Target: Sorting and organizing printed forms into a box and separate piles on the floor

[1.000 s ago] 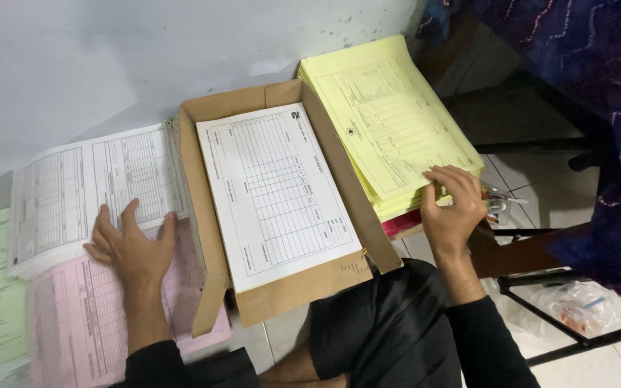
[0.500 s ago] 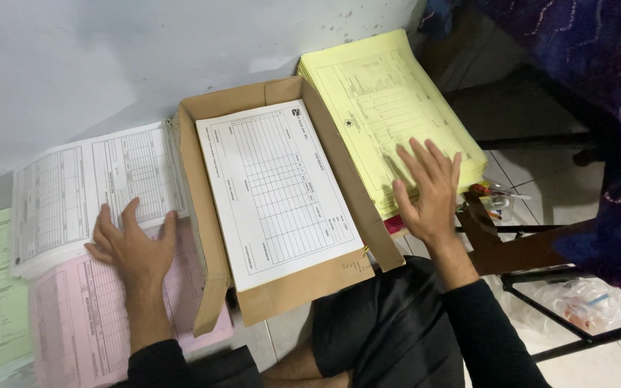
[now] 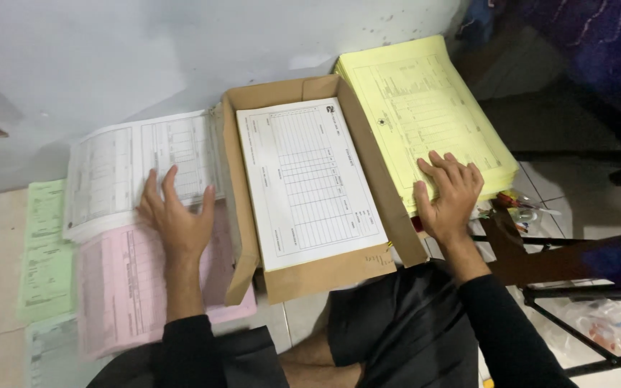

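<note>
My left hand (image 3: 177, 219) lies flat, fingers spread, across the edge where a white form stack (image 3: 134, 165) overlaps a pink form stack (image 3: 127, 287). My right hand (image 3: 451, 194) rests palm down, fingers apart, on the near corner of a thick yellow form stack (image 3: 418, 100). Between the hands stands a shallow brown cardboard box (image 3: 325, 269) with a white printed form sheet (image 3: 307, 179) lying inside it. Neither hand grips anything.
Green forms (image 3: 44, 251) lie on the floor at the far left. A grey wall (image 3: 145, 50) runs behind the stacks. At the right are a black metal frame (image 3: 583, 316), a brown wooden piece (image 3: 540, 262), a clear plastic bag (image 3: 616, 327) and another person's purple garment (image 3: 598, 50).
My right hand slid from the yellow stack's right edge, where its fingers were curled, onto the top sheet and opened flat. My left hand stayed on the white and pink stacks.
</note>
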